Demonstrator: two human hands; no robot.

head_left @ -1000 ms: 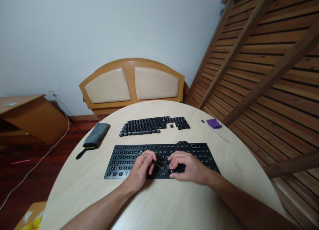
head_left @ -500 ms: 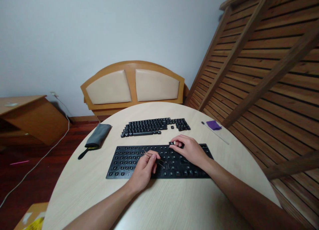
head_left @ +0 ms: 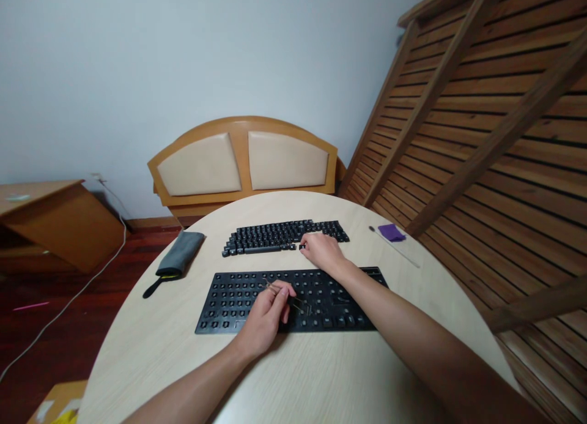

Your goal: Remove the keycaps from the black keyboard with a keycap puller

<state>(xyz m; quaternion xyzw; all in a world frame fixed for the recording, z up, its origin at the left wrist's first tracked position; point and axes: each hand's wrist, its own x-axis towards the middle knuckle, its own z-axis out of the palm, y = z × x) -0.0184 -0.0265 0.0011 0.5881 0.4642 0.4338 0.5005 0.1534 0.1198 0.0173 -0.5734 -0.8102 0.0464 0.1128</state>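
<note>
A black keyboard base [head_left: 238, 295] with bare switches lies on the round table in front of me. Beyond it the removed black keycaps [head_left: 270, 236] are laid out in rows. My left hand [head_left: 266, 317] rests on the base's front middle, closed on a thin wire keycap puller [head_left: 293, 301] that sticks out to the right. My right hand [head_left: 321, 251] reaches over the base to the right part of the keycap rows, fingers curled and pinched on a small black keycap at the rows' edge.
A grey pouch with a black strap [head_left: 177, 259] lies at the table's left. A purple cloth [head_left: 391, 232] and a thin stick [head_left: 394, 246] lie at the far right. A wooden headboard [head_left: 243, 161] stands behind the table, slatted wood frames lean at right.
My right hand has lifted a keycap off the keyboard base and carried it away to the rows of removed keycaps. My left hand has stayed put with the puller.
</note>
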